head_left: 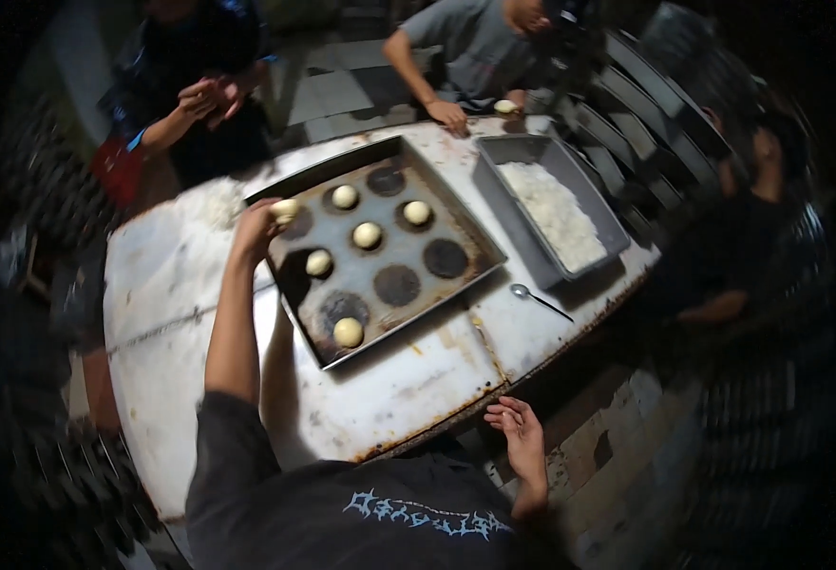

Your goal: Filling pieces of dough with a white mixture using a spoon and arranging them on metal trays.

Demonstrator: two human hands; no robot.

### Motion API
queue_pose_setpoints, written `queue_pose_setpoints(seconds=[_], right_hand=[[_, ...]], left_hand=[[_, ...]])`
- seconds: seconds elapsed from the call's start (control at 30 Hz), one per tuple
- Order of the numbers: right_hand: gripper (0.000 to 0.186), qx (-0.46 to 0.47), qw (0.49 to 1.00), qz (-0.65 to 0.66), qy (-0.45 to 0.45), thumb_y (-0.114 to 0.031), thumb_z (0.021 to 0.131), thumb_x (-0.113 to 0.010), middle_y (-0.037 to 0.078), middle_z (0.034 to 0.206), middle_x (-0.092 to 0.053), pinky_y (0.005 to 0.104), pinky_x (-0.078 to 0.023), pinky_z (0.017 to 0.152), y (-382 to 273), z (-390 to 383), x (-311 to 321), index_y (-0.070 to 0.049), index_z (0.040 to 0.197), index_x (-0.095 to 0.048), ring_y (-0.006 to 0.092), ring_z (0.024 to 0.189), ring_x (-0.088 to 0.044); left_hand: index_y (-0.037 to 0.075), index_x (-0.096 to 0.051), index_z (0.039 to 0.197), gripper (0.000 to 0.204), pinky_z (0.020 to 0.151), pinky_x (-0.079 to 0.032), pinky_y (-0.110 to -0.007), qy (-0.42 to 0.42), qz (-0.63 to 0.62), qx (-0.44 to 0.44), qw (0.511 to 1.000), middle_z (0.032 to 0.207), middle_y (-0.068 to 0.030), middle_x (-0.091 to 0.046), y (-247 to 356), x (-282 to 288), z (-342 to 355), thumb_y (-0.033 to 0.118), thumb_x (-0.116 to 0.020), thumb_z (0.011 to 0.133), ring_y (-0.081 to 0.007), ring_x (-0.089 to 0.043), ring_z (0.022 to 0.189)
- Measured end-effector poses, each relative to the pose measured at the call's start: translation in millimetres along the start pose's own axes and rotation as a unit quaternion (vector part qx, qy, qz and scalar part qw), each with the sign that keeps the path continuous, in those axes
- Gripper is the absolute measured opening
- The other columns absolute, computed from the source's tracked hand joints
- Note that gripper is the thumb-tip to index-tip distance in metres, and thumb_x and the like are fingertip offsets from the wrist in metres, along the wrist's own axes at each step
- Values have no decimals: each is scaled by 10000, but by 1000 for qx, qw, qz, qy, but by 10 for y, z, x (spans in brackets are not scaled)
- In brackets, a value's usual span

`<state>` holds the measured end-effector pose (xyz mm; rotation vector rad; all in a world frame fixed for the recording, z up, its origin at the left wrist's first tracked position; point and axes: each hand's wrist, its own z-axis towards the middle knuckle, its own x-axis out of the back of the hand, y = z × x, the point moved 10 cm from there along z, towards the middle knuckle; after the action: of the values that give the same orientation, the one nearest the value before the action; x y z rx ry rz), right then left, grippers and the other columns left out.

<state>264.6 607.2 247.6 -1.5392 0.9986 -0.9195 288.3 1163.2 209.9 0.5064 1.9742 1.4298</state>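
Note:
A square metal baking tray (pixel 451 247) with round dark patches holds several pale dough balls (pixel 367 235) spaced over its surface. At the tray's upper left corner, my left hand (pixel 261 225) grips another dough ball (pixel 286 211), fingers closed around it. My right hand (pixel 518 429) is empty beside the table's near edge, its fingers slightly curled and apart.
On the white stained table (pixel 171 313), a grey bin (pixel 608 223) of white flour-like material stands right of the tray, with a metal spoon (pixel 541 300) below it. A pile of white powder (pixel 209 204) lies left. Co-workers (pixel 475 52) stand opposite and at the right.

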Motion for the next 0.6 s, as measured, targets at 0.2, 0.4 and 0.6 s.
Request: queue_pose_setpoints(seconds=[0.2,0.4,0.6], right_hand=[[211,58,995,80,-27,-87,891,-519,117,998,-608,270,-467,796,-234,305,-186,31,1065,-522,157,853,-601],[166,256,947,-179,-71,-117,885,-517,97,947,-613,279,-442,803,-586,961,-564,18,961,-579,157,873,-573],[220,96,993,-53,-30,-177,921,-474,86,897,-598,253,-450,747,222,1752,703,19,985,-550,135,802,-567]], left_hand=[[20,-413,1204,468,772,-484,-290,-229,-258,88,935,1039,-124,-552,-1102,-1278,-2238,133,-568,777,-220,-581,858],[2,-438,1223,391,845,-431,-266,-221,-31,165,961,1045,-66,-568,-1641,-2470,-3361,60,-545,851,-136,-532,959],[-25,-484,1134,381,904,-383,-358,152,314,-249,904,1081,-170,-507,-615,-1957,-2673,1,-543,758,-299,-491,1025]])
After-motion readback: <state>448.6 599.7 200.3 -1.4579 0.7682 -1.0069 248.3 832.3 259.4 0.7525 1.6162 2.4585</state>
